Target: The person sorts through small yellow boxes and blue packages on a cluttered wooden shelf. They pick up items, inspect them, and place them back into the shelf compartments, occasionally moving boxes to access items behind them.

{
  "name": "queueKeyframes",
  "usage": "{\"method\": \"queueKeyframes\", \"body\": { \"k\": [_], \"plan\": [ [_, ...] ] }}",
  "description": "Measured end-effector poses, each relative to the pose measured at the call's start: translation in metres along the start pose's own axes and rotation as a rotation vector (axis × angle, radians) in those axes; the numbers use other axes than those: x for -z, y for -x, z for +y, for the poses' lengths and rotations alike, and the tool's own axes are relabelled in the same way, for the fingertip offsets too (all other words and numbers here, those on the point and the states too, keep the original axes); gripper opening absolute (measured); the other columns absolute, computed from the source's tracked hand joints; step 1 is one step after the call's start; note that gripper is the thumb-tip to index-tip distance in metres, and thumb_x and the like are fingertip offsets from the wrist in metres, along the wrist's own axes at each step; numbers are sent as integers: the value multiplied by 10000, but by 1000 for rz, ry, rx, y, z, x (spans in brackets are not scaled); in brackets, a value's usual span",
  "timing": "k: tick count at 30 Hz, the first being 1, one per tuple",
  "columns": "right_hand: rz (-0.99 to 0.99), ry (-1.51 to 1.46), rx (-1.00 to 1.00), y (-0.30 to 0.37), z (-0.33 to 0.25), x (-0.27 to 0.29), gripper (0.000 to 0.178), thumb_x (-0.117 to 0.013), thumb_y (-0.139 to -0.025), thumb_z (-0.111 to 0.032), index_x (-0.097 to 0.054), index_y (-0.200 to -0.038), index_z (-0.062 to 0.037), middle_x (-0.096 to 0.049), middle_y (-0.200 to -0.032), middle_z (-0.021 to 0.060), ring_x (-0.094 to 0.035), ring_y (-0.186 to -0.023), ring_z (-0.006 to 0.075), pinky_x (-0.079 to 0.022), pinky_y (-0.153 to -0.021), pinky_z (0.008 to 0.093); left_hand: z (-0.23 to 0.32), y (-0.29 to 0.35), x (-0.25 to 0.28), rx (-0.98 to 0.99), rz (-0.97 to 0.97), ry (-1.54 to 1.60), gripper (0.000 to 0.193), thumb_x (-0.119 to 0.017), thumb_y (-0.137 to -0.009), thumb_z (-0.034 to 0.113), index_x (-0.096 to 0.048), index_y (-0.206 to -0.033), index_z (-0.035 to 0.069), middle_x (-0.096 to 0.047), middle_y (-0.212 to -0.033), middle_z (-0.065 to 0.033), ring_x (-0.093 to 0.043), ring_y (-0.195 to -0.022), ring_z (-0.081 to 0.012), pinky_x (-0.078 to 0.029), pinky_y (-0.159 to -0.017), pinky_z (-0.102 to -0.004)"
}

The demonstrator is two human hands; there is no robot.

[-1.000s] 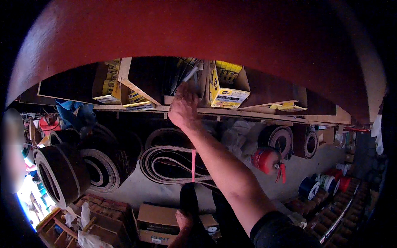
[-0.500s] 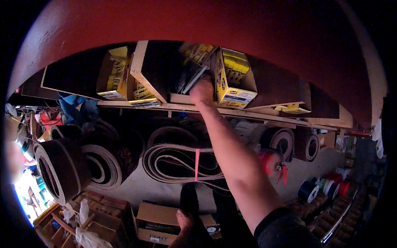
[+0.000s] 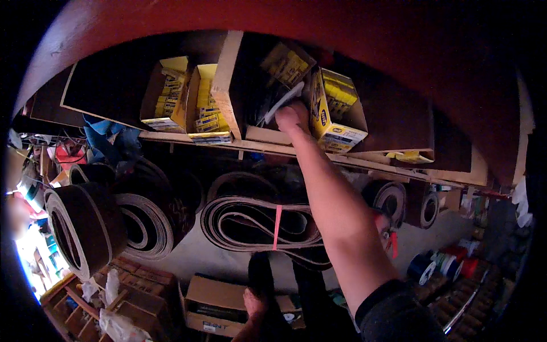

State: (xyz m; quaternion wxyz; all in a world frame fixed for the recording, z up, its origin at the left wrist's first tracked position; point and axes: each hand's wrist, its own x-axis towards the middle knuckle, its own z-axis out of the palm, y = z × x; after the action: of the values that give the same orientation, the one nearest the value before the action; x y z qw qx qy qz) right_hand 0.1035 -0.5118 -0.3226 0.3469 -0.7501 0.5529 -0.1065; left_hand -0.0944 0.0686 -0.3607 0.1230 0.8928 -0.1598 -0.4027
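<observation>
My right hand (image 3: 292, 118) reaches up into a wooden shelf compartment. Its fingers are closed at the edge of a thin, flat packet (image 3: 283, 104) with a pale edge, which leans at a slant; the fingertips are partly hidden. Just right of this hand stands a yellow open carton (image 3: 322, 117) of small yellow boxes. Behind the packet, another open carton (image 3: 300, 52) sits tilted with yellow boxes inside. My left hand (image 3: 254, 303) hangs low beside my leg, in front of a cardboard box (image 3: 213, 293); its fingers are too dim to read.
Two more open yellow cartons (image 3: 209, 137) stand left of the wooden divider (image 3: 228, 74). Below the shelf lie rolled dark belts (image 3: 85, 228) and a belt bundle (image 3: 262, 249) tied with a pink band (image 3: 277, 228). Coloured spools (image 3: 421, 269) sit at lower right. A red panel (image 3: 273, 20) overhangs.
The view has shifted slightly, showing more of the shelf interior. My right hand and the flat packet have moved a little, and the packet lies at a different slant. My left hand stays low.
</observation>
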Motion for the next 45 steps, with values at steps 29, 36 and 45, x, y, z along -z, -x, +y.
{"method": "queueKeyframes", "body": {
  "k": [29,36,45],
  "plan": [
    [363,87,237,78,-41,36,541,-645,-841,-185,-466,-1330,-40,-494,-1262,249,-453,-1212,440,-424,-1001,468,-8,-4,-5,-67,4,-94,263,-542,-850,237,-572,-876,-23,-538,-953,-226,-513,-964,-408,-420,-865,-486],
    [128,303,315,64,-28,35,397,-593,-857,-203,-573,-1221,-46,-501,-1264,235,-487,-1144,411,-412,-1002,464,-13,-3,-10,-141,27,-144,272,-553,-833,230,-541,-917,-29,-543,-954,-225,-511,-970,-412,-420,-875,-483],
    [208,310,356,61,-31,42,308,-580,-861,-229,-647,-1102,-49,-600,-1147,230,-587,-1035,399,-481,-892,469,-1,-5,-3,27,-60,-63,237,-568,-821,191,-557,-922,-23,-554,-963,-226,-514,-986,-405,-415,-883,-489]
  ]
}}
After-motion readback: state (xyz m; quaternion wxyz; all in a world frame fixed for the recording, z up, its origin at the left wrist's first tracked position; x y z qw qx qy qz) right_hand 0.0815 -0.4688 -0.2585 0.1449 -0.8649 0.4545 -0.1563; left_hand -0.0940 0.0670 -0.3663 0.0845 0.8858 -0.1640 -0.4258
